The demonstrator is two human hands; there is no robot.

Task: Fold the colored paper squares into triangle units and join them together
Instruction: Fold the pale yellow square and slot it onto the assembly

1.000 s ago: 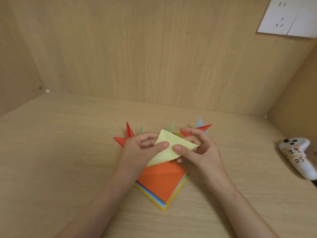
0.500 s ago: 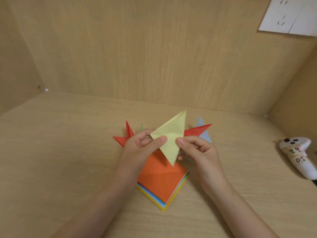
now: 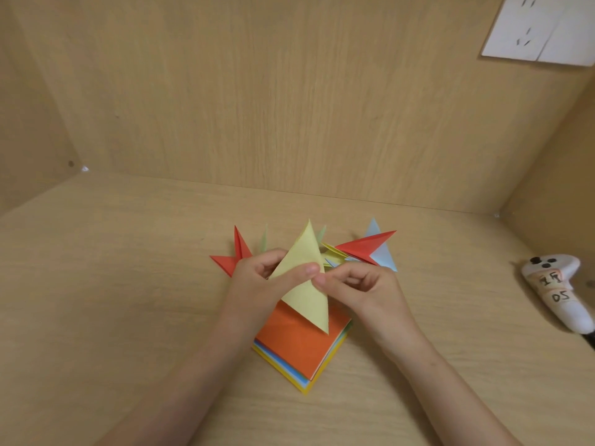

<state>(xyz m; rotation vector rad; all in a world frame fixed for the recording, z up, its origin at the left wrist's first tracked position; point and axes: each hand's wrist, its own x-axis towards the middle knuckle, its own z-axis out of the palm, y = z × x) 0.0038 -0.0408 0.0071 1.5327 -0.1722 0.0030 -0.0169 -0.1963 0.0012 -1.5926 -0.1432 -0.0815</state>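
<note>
While the left hand (image 3: 257, 280) and right hand (image 3: 365, 289) each hold a tight pinching grip on the folded yellow paper (image 3: 306, 294) at frame centre, finished units (image 3: 367, 247) fan out just behind; the stack of squares (image 3: 297, 346) beneath suggests plenty remains.

Light wood desk (image 3: 112, 284), paper stack (image 3: 299, 349), folded units (image 3: 370, 247), white controller (image 3: 560, 294) on it.

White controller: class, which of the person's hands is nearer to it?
Right. The right hand pinches the folded yellow paper on the side facing the white controller; the left hand grips its far side, further off.
</note>
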